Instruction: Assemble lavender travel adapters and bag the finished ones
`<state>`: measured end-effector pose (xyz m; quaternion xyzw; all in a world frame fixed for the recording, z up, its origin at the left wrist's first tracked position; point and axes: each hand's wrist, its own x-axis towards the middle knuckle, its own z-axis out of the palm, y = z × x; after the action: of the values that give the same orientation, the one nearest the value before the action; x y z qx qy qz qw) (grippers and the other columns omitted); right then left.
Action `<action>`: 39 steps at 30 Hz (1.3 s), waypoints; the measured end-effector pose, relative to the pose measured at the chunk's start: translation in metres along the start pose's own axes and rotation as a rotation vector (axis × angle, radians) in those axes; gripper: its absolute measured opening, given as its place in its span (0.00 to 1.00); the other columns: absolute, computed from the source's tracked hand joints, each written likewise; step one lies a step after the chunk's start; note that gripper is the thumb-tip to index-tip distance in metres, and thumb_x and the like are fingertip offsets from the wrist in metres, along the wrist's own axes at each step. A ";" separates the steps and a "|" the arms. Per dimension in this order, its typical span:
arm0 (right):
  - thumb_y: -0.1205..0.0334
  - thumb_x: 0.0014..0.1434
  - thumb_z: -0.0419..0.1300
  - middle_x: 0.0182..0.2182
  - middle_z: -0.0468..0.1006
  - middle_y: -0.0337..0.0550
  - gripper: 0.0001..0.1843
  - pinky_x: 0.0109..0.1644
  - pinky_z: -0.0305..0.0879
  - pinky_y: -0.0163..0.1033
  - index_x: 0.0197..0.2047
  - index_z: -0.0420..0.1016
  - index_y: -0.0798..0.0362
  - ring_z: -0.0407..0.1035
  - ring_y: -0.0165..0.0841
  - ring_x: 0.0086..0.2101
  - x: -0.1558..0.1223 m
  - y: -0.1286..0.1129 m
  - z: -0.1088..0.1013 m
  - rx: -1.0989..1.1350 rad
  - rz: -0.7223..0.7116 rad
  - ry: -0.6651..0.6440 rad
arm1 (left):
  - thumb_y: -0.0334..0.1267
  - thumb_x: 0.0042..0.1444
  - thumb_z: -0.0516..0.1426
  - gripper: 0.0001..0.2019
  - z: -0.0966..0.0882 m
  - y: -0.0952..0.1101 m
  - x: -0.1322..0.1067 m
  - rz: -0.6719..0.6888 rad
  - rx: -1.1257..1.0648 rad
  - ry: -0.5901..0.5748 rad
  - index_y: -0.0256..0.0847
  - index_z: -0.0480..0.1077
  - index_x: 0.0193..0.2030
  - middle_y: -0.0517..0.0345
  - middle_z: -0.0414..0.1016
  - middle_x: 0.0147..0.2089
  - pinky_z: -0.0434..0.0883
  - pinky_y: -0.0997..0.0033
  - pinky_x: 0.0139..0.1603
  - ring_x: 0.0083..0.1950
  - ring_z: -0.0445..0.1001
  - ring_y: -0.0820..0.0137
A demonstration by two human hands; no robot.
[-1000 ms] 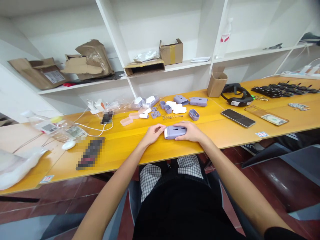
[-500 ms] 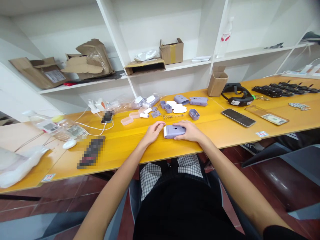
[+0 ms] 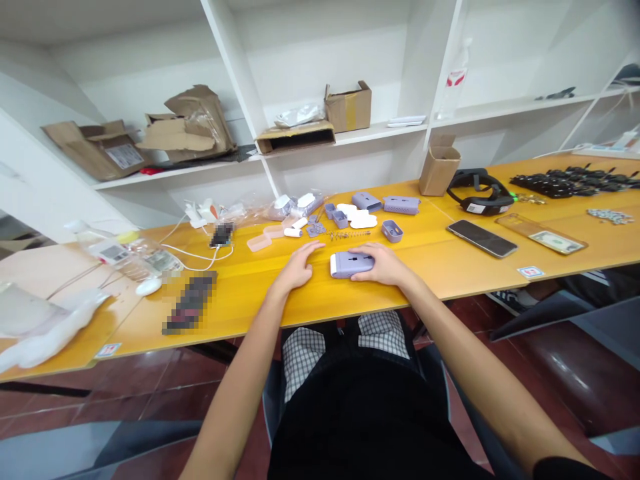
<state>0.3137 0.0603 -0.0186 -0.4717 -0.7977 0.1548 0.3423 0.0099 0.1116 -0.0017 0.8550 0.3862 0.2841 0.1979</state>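
Right hand (image 3: 383,262), closed in a shallow cup, grips the top of a lilac plastic housing (image 3: 347,265) and presses it against the yellow tabletop (image 3: 240,313). The housing lies flat at 12 o'clock, near the table's front edge, with its long axis running across my body. Left hand (image 3: 299,268) lies palm down, loosely half-open and empty, at 11 o'clock; its fingertips stop just beside the housing's white end cap (image 3: 333,265), and no contact is visible.

Handling: the housing is judged light, stiff and smooth-walled, so it may slide under a weak grip. It is best taken by its long sides, with the end cap left free in case that part is only seated and not fixed.

Surroundings: loose lilac shell parts (image 3: 401,205) and white moulded pieces (image 3: 356,215) lie at 12 o'clock, with a row of tiny springs and screws (image 3: 349,235) closer in. A small lilac cup (image 3: 392,231) sits at 1 o'clock. A smartphone (image 3: 482,238) lies at 2 o'clock, beyond it a black headset (image 3: 480,193). At 10 o'clock, a pixelated object (image 3: 190,303) is too blurred to identify.
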 end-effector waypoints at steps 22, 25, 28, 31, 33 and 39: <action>0.45 0.49 0.82 0.62 0.81 0.52 0.41 0.71 0.65 0.64 0.65 0.81 0.44 0.73 0.54 0.63 0.002 -0.003 0.000 -0.011 0.022 0.007 | 0.20 0.51 0.54 0.30 -0.001 0.007 0.001 -0.066 -0.017 -0.047 0.42 0.77 0.60 0.49 0.84 0.60 0.72 0.46 0.73 0.63 0.82 0.56; 0.46 0.50 0.81 0.61 0.81 0.50 0.40 0.70 0.65 0.66 0.65 0.81 0.42 0.73 0.54 0.63 0.001 -0.004 -0.001 -0.006 0.016 0.010 | 0.22 0.52 0.55 0.29 0.000 0.007 0.001 -0.056 -0.016 -0.038 0.43 0.77 0.60 0.50 0.84 0.60 0.71 0.46 0.73 0.63 0.82 0.56; 0.46 0.49 0.81 0.61 0.81 0.50 0.40 0.70 0.66 0.66 0.65 0.81 0.42 0.73 0.54 0.62 0.002 -0.003 0.000 -0.008 0.016 0.006 | 0.21 0.51 0.55 0.30 -0.001 0.008 0.001 -0.050 -0.029 -0.043 0.45 0.78 0.60 0.53 0.84 0.61 0.70 0.46 0.75 0.64 0.81 0.57; 0.46 0.49 0.81 0.61 0.82 0.50 0.41 0.70 0.65 0.65 0.65 0.81 0.41 0.73 0.54 0.62 0.002 -0.003 0.001 -0.009 0.009 0.008 | 0.21 0.51 0.54 0.30 -0.001 0.008 0.001 -0.036 -0.028 -0.044 0.46 0.80 0.59 0.54 0.83 0.63 0.68 0.46 0.76 0.65 0.80 0.56; 0.46 0.49 0.82 0.61 0.82 0.50 0.40 0.71 0.65 0.65 0.65 0.81 0.41 0.73 0.54 0.62 0.002 -0.003 0.001 -0.012 0.013 0.017 | 0.21 0.51 0.54 0.30 -0.002 0.009 0.001 -0.025 -0.015 -0.037 0.47 0.80 0.58 0.54 0.83 0.63 0.67 0.45 0.77 0.66 0.79 0.55; 0.46 0.49 0.81 0.60 0.82 0.50 0.40 0.70 0.66 0.63 0.65 0.81 0.42 0.73 0.53 0.62 0.002 -0.007 0.000 -0.019 0.025 0.011 | 0.22 0.52 0.55 0.29 -0.002 0.008 0.000 -0.027 0.028 -0.042 0.47 0.81 0.58 0.54 0.83 0.63 0.68 0.45 0.76 0.66 0.79 0.55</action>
<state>0.3088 0.0584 -0.0142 -0.4858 -0.7914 0.1488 0.3400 0.0133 0.1071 0.0044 0.8582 0.3972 0.2580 0.1980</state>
